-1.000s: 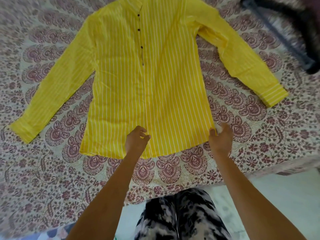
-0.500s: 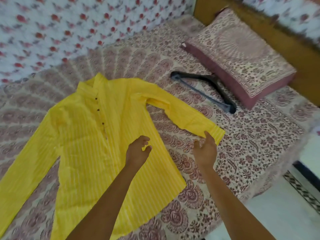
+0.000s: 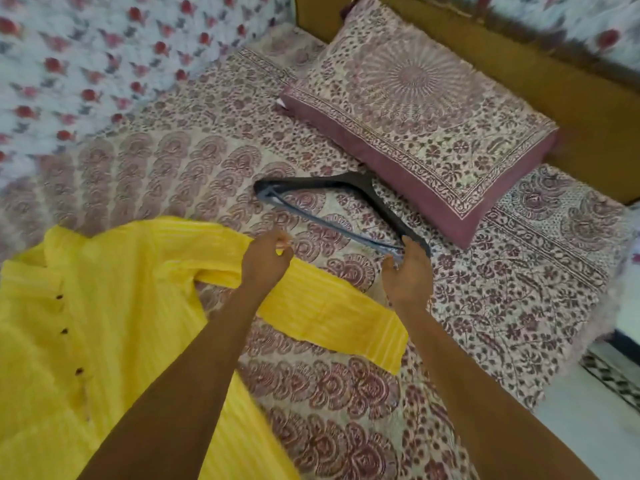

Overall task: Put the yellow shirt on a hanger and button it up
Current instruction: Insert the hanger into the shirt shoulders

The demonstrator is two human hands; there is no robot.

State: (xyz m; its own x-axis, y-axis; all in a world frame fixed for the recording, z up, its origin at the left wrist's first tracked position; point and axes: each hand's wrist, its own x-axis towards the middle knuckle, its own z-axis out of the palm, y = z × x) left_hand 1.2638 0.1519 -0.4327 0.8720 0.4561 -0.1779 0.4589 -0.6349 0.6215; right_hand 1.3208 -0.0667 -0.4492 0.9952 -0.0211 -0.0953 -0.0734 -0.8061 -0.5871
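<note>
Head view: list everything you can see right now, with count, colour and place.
shirt: one, yellow striped, flat on the bed, lower left
buttons: three showing, dark, down the shirt front
hanger: one, black, on the bed between shirt and pillow
pillow: one, maroon print, at the head of the bed
bedsheet: one, cream and maroon print, under everything
headboard: one, brown, behind the pillow
wall: white with red flowers, upper left
floor: pale, lower right
left hand: over the shirt's sleeve, loosely curled
right hand: at the hanger's near end, grip unclear
</note>
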